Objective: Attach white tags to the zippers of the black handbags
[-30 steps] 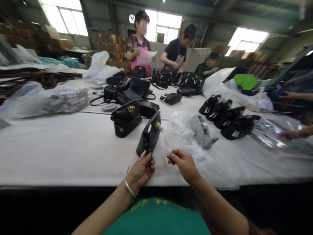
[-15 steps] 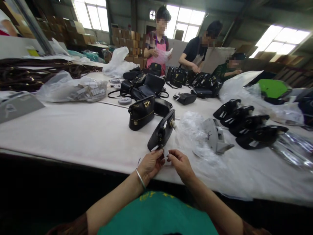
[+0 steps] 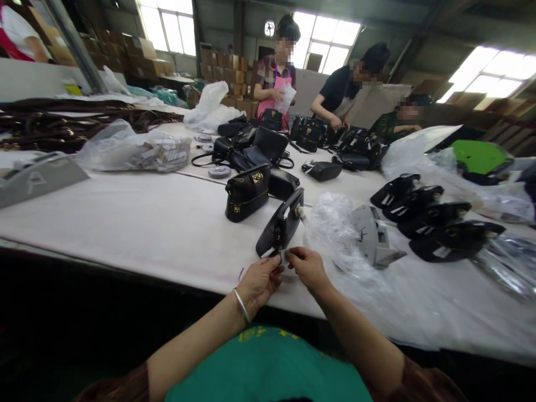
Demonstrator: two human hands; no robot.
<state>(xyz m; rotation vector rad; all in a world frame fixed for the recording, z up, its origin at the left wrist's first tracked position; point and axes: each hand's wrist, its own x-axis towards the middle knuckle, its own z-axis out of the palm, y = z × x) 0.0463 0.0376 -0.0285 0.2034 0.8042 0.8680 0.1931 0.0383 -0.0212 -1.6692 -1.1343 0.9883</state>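
Note:
A black bag [image 3: 281,223] with a gold clasp leans on the white table near its front edge. At its lower end my left hand [image 3: 260,283], with a bracelet at the wrist, is closed in a pinch; what it holds is too small to name. My right hand [image 3: 309,269] is pinched just to the right, close to the bag's bottom, on something small and pale that I cannot make out. Behind stands another black bag [image 3: 248,192] with a gold zip, upright.
Crumpled clear plastic [image 3: 333,223] and a grey tape dispenser [image 3: 377,237] lie to the right, with several black bags [image 3: 454,240] beyond. More bags [image 3: 259,146] are piled mid-table. A person in a pink apron [image 3: 276,86] and others stand across the table.
My right hand has shifted slightly up, beside the bag's lower end. The view has turned a little left. The person in the pink apron has gathered the plastic closer.

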